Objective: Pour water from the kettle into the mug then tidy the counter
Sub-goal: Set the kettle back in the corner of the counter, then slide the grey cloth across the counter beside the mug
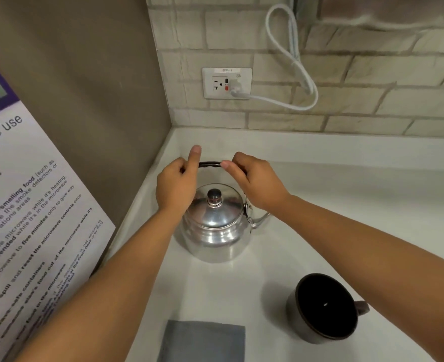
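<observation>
1. Grey cloth (202, 340) lies lowest in frame on the white bench (346, 205).
2. Left hand (176, 184) and right hand (255, 184) close their fingers (227, 164) on the kettle handle (210, 164), centre frame.
3. Metal kettle (214, 228) looks rigid, slick, probably heavy if full; hold the handle.
4. Dark mug (325, 308) stands lower right, apart.

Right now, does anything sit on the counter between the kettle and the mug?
No. In the head view, only bare white counter lies between the kettle and the mug; the grey cloth lies off to one side.
</observation>
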